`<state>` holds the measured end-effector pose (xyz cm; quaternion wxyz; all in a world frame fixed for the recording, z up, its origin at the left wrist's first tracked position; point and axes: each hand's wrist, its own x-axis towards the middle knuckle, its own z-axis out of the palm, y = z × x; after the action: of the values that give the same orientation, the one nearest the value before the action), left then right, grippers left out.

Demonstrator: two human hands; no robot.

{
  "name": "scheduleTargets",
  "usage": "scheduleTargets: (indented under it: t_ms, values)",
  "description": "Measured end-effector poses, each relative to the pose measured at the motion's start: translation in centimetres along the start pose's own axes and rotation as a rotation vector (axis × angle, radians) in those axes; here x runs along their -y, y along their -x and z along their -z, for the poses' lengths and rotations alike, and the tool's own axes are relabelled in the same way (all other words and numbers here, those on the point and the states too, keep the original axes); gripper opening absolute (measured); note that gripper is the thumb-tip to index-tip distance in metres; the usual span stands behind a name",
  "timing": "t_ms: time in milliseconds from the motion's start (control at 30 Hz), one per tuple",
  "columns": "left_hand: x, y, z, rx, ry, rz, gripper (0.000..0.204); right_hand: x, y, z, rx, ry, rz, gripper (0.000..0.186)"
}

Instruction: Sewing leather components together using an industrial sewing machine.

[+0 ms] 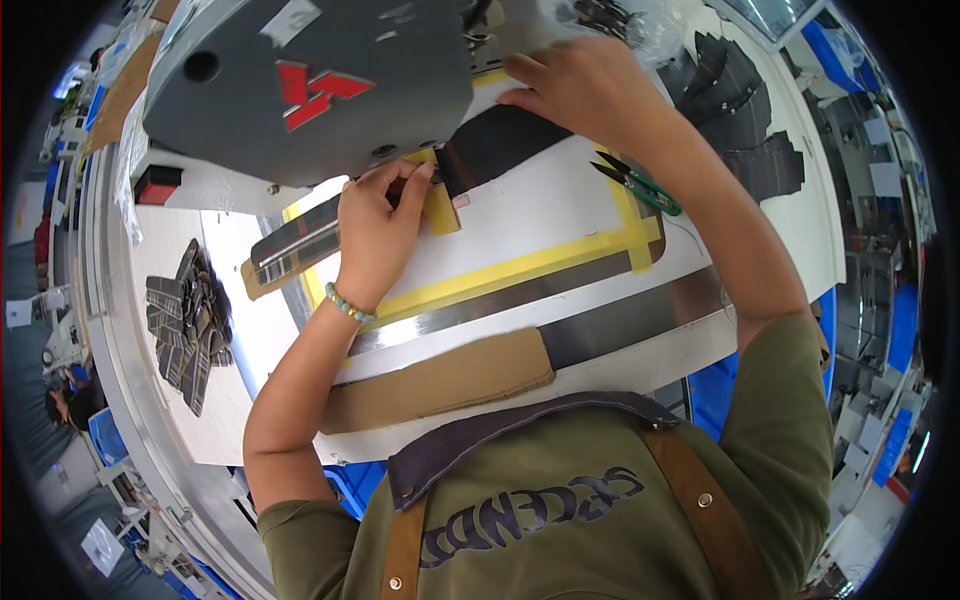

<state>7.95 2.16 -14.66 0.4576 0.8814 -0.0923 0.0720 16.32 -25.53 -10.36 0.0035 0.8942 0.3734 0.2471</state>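
Note:
My left hand is pinched on a dark fabric piece beside a yellow guide block, under the grey machine head. A narrow striped strip with tan backing extends leftward from it. My right hand is above the upper right end of a wide dark fabric piece, thumb and index finger curved and apart. Green-handled snips lie on the white work plate, which has yellow tape edging, to the right of the fabric.
Loose striped pieces lie in a pile at left. More dark cut pieces and crumpled clear plastic are at upper right. A tan board lies along the front edge. Another person sits far left.

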Motion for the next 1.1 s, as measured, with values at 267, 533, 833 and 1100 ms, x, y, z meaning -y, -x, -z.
scheduleTargets:
  t_ms: [267, 533, 833, 1100]
  values:
    - [-0.1, -0.2, 0.3, 0.038, 0.004, 0.082, 0.030, -0.3, 0.7, 3.0, 0.278, 0.062, -0.123, 0.011]
    - [0.8, -0.1, -0.6, -0.024, 0.028, 0.135, 0.030, 5.1, 1.2, -0.4, 0.018, -0.495, 0.042, 0.019]
    - [-0.1, 0.0, -0.7, 0.022, -0.176, 0.070, 0.023, 6.9, 2.9, -4.5, -0.126, -0.567, 0.133, 0.030]
    - [0.1, 0.0, -0.7, 0.034, -0.181, 0.041, 0.021, 7.1, 3.0, -4.4, -0.114, -0.441, 0.240, 0.031]
